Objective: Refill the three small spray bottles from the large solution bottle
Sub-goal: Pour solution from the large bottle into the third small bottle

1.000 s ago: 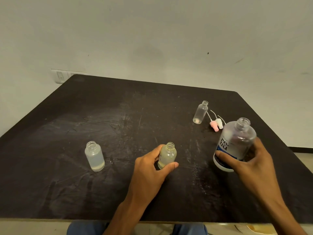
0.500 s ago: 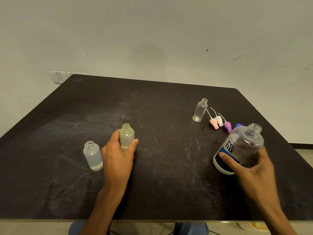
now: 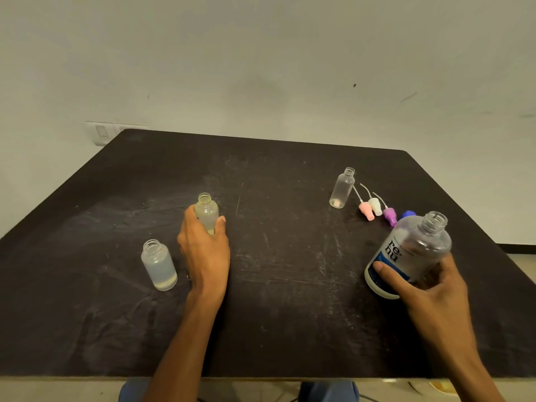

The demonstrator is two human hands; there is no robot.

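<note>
clear "re-nu" solution bottle (image 3: 412, 250) in right hand's (image 3: 429, 288) grip, left hand (image 3: 204, 250) clasping yellowish spray bottle (image 3: 206, 211)

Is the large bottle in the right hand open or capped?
Open: the large bottle, gripped by the right hand, shows a bare threaded neck, no cap.

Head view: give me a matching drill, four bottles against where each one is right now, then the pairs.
Things:
1. large solution bottle
2. yellowish small bottle
3. cloudy small bottle
4. clear small bottle

Places:
A. standing free on the table, to the left of the left hand
B. gripped by the right hand, tilted
C. far right, beside the loose spray tops
D. gripped by the left hand, upright

Pairs: 1-B, 2-D, 3-A, 4-C
</note>
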